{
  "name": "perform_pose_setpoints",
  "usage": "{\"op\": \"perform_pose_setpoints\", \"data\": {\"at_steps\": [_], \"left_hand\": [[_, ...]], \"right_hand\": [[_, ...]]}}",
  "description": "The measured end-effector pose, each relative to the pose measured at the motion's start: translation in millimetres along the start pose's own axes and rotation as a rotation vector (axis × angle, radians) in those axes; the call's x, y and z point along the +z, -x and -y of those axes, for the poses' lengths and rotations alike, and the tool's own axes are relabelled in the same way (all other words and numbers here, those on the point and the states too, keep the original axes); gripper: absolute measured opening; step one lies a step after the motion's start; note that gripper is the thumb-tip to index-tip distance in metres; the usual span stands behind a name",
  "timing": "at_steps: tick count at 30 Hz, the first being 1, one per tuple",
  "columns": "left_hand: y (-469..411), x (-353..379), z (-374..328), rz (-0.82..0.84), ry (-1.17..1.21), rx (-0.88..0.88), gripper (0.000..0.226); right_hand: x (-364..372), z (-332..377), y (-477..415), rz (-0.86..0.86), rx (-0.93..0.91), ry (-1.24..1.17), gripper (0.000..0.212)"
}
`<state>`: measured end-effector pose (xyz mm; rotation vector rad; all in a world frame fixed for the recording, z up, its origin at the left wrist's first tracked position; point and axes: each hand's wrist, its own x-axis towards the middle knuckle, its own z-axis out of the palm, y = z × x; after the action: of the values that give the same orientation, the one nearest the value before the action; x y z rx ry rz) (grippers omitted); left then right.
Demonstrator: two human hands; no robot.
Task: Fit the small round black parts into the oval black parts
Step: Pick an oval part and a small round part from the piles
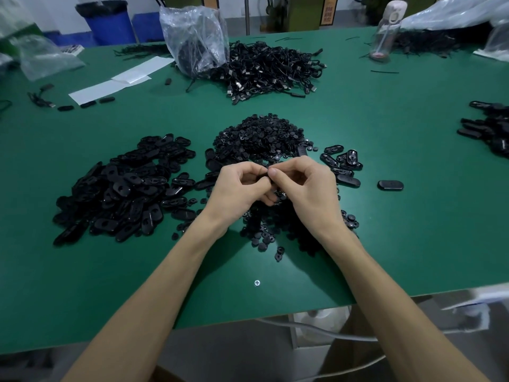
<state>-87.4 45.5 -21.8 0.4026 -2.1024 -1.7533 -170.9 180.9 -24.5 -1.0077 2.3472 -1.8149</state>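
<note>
My left hand and my right hand meet over the middle of the green table, fingers curled around a black oval part that is mostly hidden between them. My right thumb and forefinger pinch at its top edge. Whether a small round part is in the grip cannot be seen. A heap of small round black parts lies just behind my hands, and more round parts spread beneath my wrists. A large heap of oval black parts lies to the left.
Several oval parts lie right of my hands, one oval apart from them. A pile of black cables and a plastic bag sit behind. More oval parts lie at the right edge. A bottle stands far right.
</note>
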Motion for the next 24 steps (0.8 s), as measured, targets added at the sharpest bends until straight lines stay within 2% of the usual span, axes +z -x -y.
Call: {"op": "perform_pose_setpoints", "data": {"at_steps": [9, 16, 24], "left_hand": [[-0.9, 0.9, -1.5, -0.025, -0.029, 0.025, 0.01], [0.4, -8.0, -3.8, 0.049, 0.116, 0.016, 0.015], [-2.5, -6.4, -0.1, -0.026, -0.026, 0.111, 0.016]], "right_hand": [[0.5, 6.2, 2.5, -0.027, -0.082, 0.091, 0.002], [-1.3, 3.7, -0.1, -0.052, -0.037, 0.021, 0.005], [-1.5, 3.2, -1.0, -0.091, -0.008, 0.016, 0.005]]}}
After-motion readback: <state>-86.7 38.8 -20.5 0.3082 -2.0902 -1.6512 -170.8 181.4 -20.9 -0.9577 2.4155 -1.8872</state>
